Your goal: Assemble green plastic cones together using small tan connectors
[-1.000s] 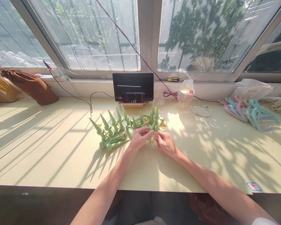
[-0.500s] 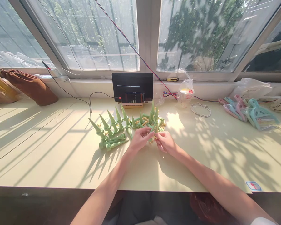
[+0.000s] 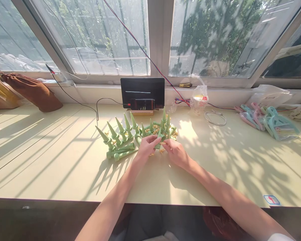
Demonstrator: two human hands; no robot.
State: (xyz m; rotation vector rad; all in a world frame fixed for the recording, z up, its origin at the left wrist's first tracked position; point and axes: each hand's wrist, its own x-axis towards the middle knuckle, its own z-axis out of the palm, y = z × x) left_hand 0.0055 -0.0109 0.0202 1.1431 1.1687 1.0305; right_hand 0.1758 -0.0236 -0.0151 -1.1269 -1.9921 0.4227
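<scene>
With the two hands as the centre of the dial and twelve towards the windows [image 3: 110, 36], the left hand [image 3: 146, 149] sits just on the nine o'clock side, fingers closed in a pinch on a green spiked piece [image 3: 159, 134], whose point stands up towards twelve; the right hand [image 3: 177, 154] sits just on the three o'clock side, thumb and fingertips gripping a small pale yellow piece [image 3: 163, 143], its end close to the green one; whether the two touch, I cannot tell.

Just beyond the fingers, from eleven round to one, lies a cluster of green spikes [image 3: 168, 126] mixed with yellow bits [image 3: 156, 128], several of them upright; at ten o'clock a row of five collared green cones [image 3: 119, 125] leans on the pale surface [image 3: 150, 184], and at nine two green tapered pieces [image 3: 125, 154] lie flat in front of that row.

Farther off, a black tablet [image 3: 142, 85] stands at eleven with a phone [image 3: 141, 104] before it; a plastic bag [image 3: 200, 100] sits between one and two; a coiled white cable [image 3: 215, 118] lies at two; pastel hangers [image 3: 281, 122] are near three; a brown pouch [image 3: 37, 93] rests towards ten.
</scene>
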